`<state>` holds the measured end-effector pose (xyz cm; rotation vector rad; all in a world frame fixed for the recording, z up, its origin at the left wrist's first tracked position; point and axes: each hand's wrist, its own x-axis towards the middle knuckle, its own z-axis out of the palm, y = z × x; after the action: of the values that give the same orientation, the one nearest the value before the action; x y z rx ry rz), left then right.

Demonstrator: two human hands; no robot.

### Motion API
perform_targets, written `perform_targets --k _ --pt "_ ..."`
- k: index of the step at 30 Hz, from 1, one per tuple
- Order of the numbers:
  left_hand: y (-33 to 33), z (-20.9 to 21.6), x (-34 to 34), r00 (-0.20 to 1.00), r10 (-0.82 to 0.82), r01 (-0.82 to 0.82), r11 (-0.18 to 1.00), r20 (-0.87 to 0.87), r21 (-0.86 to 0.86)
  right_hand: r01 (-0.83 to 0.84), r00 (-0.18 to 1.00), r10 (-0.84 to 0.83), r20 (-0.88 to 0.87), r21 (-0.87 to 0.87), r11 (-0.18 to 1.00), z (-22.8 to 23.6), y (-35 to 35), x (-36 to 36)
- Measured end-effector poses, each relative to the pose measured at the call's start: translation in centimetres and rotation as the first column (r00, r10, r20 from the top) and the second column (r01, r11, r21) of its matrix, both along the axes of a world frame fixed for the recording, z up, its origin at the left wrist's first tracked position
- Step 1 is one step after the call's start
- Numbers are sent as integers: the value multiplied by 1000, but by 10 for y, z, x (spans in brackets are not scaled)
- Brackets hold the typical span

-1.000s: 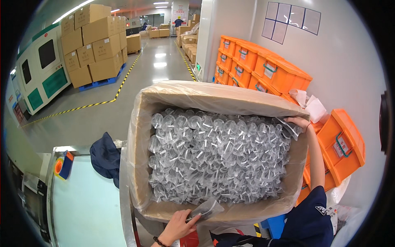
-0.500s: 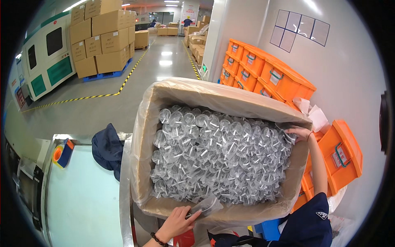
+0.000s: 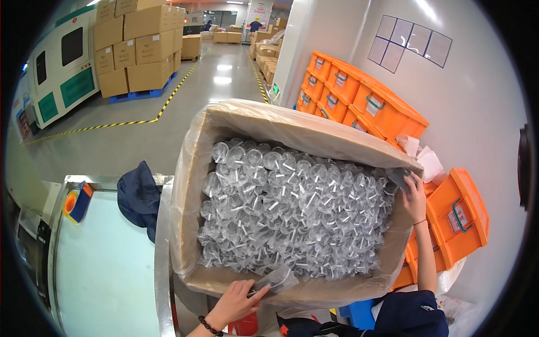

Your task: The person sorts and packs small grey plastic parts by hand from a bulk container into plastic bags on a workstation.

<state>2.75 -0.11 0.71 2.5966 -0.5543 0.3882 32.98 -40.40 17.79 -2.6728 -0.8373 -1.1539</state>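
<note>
Left hand (image 3: 233, 303) on carton (image 3: 269, 121) near rim, right hand (image 3: 414, 196) gripping far corner

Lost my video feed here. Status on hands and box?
Left hand grips near rim, right hand grips far corner. Cardboard box, plastic-lined, full of clear plastic cups. Orange crates close right.

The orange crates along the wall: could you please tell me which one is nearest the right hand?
The orange crate standing alone just right of the right hand, beside the cardboard box; the other orange crates are stacked farther back.

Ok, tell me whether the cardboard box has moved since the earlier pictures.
Yes. The cardboard box has shifted right, away from the dark blue cloth on the steel table.
</note>
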Motion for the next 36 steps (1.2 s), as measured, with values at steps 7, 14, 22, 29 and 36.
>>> perform_targets --k 7,14,22,29,36 --pt "0 3 1 1000 20 -20 998 5 53 157 987 -141 74 -299 941 -17 -10 39" --pt "1 3 1 999 37 -39 996 16 83 269 962 -268 50 -17 963 -61 14 71" --pt "4 8 1 999 25 -25 999 31 27 265 956 -210 -206 293 919 -139 13 20" --pt "-5 -1 -4 984 171 -123 839 42 -530 -191 768 253 -588 167 967 -146 117 -125" --pt "-24 9 0 997 73 -53 874 22 -483 -161 -172 670 -723 691 704 -182 217 -230"
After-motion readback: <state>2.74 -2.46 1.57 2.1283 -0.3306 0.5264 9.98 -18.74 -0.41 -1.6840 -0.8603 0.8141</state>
